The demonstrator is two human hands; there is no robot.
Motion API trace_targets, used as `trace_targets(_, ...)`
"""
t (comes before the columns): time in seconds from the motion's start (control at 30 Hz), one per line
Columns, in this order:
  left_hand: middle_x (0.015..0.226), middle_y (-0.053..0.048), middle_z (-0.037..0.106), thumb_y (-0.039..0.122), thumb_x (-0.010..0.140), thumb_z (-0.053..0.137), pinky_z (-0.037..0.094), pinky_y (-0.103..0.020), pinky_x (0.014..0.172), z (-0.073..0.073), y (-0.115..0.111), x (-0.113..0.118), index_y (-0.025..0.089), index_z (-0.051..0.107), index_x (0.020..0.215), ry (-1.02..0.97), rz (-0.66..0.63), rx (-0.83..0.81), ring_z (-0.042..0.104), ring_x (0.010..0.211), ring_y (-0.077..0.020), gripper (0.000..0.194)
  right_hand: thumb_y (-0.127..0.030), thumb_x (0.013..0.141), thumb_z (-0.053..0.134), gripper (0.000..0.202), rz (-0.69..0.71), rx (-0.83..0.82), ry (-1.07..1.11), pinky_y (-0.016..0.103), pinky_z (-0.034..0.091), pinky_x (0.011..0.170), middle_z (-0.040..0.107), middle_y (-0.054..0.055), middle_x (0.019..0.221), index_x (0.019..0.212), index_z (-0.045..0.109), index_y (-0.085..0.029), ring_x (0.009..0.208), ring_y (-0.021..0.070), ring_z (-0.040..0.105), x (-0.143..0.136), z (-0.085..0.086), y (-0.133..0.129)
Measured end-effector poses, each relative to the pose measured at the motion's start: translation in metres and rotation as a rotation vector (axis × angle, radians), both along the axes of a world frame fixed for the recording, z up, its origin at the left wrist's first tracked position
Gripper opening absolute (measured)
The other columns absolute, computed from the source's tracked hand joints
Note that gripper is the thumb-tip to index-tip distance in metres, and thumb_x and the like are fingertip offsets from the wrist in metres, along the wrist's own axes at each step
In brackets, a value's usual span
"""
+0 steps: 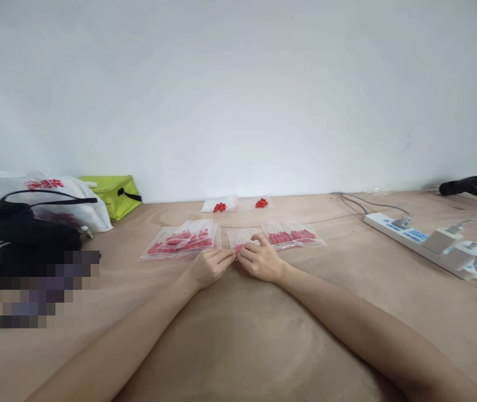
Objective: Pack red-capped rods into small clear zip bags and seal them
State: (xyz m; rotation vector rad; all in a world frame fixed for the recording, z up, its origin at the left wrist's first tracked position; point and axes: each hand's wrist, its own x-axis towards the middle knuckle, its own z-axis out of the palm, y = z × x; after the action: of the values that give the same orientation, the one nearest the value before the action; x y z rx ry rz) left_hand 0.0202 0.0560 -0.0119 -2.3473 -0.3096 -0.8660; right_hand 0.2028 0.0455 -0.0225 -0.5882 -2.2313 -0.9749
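My left hand [212, 267] and my right hand [260, 260] meet at the near edge of a small clear zip bag [242, 234] with red pieces in it. The left fingers are pinched together at its near left corner. On the right, the fingers are curled over the lower edge, the index finger bent up. My fingers partly hide the bag's contents. Left of it lies a pile of clear bags [184, 239] filled with red pieces. More filled bags [292, 233] overlap in a row to the right.
Farther back, two small heaps of red pieces [219, 207] [261, 203] lie on clear bags by the wall. A white power strip [406, 239] with plugs and cables is at right. A lime-green bag [115, 195], white plastic bag [71, 201] and dark cloth items [33, 234] crowd the left.
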Motion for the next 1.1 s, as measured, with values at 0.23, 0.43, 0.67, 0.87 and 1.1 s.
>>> trace_targets(0.23, 0.075, -0.003, 0.066, 0.011, 0.081, 0.043, 0.048, -0.022, 0.057, 0.002, -0.005, 0.000, 0.015, 0.058, 0.080, -0.028, 0.019, -0.054, 0.060, 0.064, -0.0116, 0.015, -0.010, 0.084, 0.035, 0.029, 0.008, 0.066, -0.005, 0.033, 0.027, 0.077, 0.051, -0.001, 0.060, 0.064, 0.055, -0.016, 0.062, 0.0108, 0.039, 0.005, 0.003, -0.004)
trace_targets(0.43, 0.073, -0.002, 0.064, 0.010, 0.080, 0.044, 0.045, -0.020, 0.053, -0.003, -0.004, -0.002, 0.015, 0.057, 0.077, -0.038, 0.039, -0.105, 0.059, 0.062, -0.0101, 0.014, -0.010, 0.085, 0.032, 0.032, -0.008, 0.080, -0.060, 0.033, 0.028, 0.075, 0.049, 0.000, 0.058, 0.063, 0.054, -0.017, 0.061, 0.0114, 0.039, 0.019, 0.006, -0.007)
trace_targets(0.67, 0.071, -0.001, 0.063, 0.011, 0.080, 0.045, 0.044, -0.020, 0.053, -0.002, -0.006, -0.002, 0.015, 0.056, 0.073, -0.056, 0.051, -0.128, 0.058, 0.060, -0.0096, 0.014, -0.008, 0.082, 0.035, 0.026, -0.066, 0.094, -0.077, 0.033, 0.028, 0.074, 0.050, 0.000, 0.061, 0.067, 0.056, -0.016, 0.062, 0.0115, 0.040, 0.044, 0.004, -0.009)
trace_targets(0.87, 0.070, -0.001, 0.063, 0.013, 0.081, 0.042, 0.044, -0.019, 0.053, -0.001, -0.006, 0.000, 0.016, 0.057, 0.071, -0.037, 0.048, -0.177, 0.059, 0.061, -0.0092, 0.018, -0.008, 0.083, 0.037, 0.025, -0.098, 0.010, -0.047, 0.033, 0.026, 0.078, 0.049, 0.000, 0.061, 0.065, 0.053, -0.016, 0.061, 0.0102, 0.041, 0.059, -0.002, -0.008)
trace_targets(1.1, 0.071, 0.000, 0.064, 0.016, 0.081, 0.045, 0.046, -0.019, 0.055, -0.004, -0.007, -0.006, 0.016, 0.058, 0.072, -0.051, 0.046, -0.251, 0.060, 0.062, -0.0094, 0.016, -0.034, 0.084, 0.042, 0.025, -0.117, -0.178, -0.006, 0.033, 0.026, 0.078, 0.056, 0.002, 0.070, 0.072, 0.056, -0.017, 0.069, 0.0128, 0.045, 0.065, 0.001, -0.004)
